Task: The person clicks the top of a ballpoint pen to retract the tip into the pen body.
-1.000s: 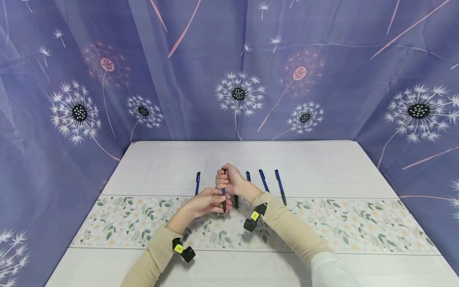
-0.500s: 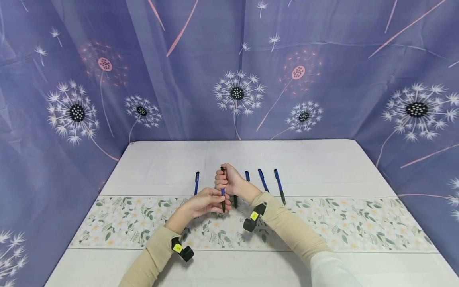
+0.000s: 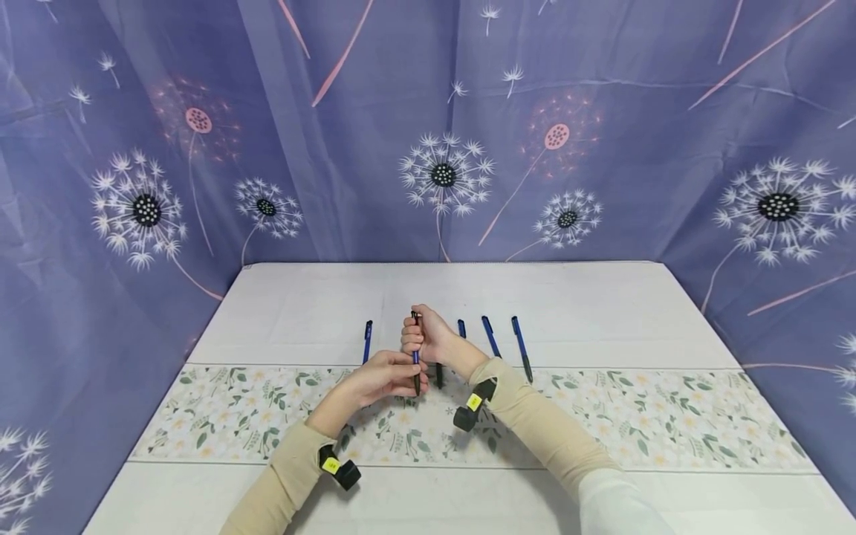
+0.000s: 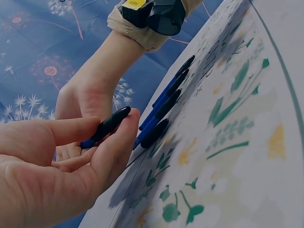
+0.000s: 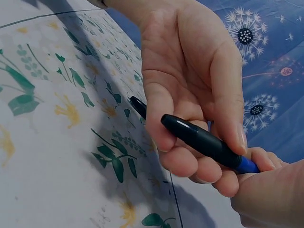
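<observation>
Blue pen (image 3: 416,358), glossy black grip (image 5: 206,144)

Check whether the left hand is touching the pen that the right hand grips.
Touching. The left wrist view shows it: the left hand pinches the pen by its black end, fingers directly against it.

Slightly more of the held pen (image 3: 416,358) visible up top than before

Pens (image 3: 522,348) lie on the table (image 3: 314,305) before the curtain (image 3: 361,163).
</observation>
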`<state>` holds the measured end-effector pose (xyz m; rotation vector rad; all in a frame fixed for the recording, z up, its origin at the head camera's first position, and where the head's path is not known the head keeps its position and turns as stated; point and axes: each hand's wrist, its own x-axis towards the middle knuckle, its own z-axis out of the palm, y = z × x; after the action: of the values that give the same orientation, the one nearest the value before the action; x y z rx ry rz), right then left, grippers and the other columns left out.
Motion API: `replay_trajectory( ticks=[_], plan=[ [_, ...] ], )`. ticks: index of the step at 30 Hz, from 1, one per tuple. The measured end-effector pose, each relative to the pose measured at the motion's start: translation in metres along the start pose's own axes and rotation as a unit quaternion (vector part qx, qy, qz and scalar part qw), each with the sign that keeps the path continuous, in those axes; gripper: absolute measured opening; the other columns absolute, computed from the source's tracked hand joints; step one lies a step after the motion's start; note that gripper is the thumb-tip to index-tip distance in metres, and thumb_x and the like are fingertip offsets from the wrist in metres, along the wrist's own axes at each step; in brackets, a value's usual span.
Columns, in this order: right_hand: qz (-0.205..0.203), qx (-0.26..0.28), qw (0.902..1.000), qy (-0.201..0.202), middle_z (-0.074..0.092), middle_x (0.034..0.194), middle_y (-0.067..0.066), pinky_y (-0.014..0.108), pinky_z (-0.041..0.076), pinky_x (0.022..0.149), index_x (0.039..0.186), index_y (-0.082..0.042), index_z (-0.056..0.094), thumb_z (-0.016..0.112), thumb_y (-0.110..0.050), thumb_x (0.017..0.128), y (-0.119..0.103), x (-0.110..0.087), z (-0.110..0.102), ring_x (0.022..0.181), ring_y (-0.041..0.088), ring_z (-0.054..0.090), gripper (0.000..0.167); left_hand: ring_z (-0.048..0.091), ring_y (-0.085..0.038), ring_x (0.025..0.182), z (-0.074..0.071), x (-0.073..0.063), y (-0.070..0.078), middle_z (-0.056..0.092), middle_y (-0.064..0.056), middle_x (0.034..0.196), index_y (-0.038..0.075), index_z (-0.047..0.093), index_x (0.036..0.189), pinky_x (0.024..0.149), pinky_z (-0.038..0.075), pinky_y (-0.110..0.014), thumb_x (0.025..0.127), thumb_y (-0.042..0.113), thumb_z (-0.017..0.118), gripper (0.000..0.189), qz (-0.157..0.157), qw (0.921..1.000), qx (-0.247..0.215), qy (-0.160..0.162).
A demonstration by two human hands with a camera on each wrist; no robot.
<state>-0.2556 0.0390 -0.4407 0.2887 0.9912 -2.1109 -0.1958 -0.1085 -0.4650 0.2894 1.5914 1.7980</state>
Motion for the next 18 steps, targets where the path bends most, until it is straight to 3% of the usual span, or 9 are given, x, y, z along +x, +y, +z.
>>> replay_trajectory(
  ticks=[5, 11, 18],
  plan=[
    [-0.001, -0.002, 0.9999, 0.011, 0.024, 0.054, -0.011, 0.017, 0.017, 0.044, 0.066, -0.019, 0.033, 0.028, -0.040, 0.104, 0.0005, 0.0011, 0.0003, 0.045, 0.003, 0.018, 0.044, 0.070, -0.011, 0.083, -0.0002, -0.0005, -0.0018, 0.071, 0.001, 0.086, -0.021, 0.042, 0.127, 0.078, 0.059, -0.024, 0.100, 0.006, 0.047, 0.038, 0.000, 0.9998, -0.011, 0.016],
    [-0.002, -0.002, 0.9998, 0.018, 0.026, 0.056, -0.010, 0.017, 0.019, 0.046, 0.072, -0.017, 0.034, 0.029, -0.043, 0.104, 0.0010, 0.0026, 0.0002, 0.048, 0.003, 0.019, 0.041, 0.070, -0.012, 0.083, 0.0005, -0.0013, -0.0041, 0.071, 0.000, 0.086, -0.014, 0.052, 0.119, 0.085, 0.059, -0.032, 0.097, 0.006, 0.054, 0.029, 0.000, 0.9977, 0.012, 0.067],
    [-0.010, -0.014, 0.9994, 0.030, 0.032, 0.060, -0.010, 0.017, 0.023, 0.049, 0.078, -0.015, 0.038, 0.029, -0.043, 0.104, 0.0016, 0.0052, -0.0006, 0.052, 0.004, 0.025, 0.040, 0.070, -0.012, 0.083, 0.0017, -0.0029, -0.0038, 0.071, 0.002, 0.088, -0.016, 0.049, 0.122, 0.085, 0.059, -0.032, 0.097, 0.006, 0.054, 0.034, 0.001, 0.9961, 0.014, 0.087]
  ],
)
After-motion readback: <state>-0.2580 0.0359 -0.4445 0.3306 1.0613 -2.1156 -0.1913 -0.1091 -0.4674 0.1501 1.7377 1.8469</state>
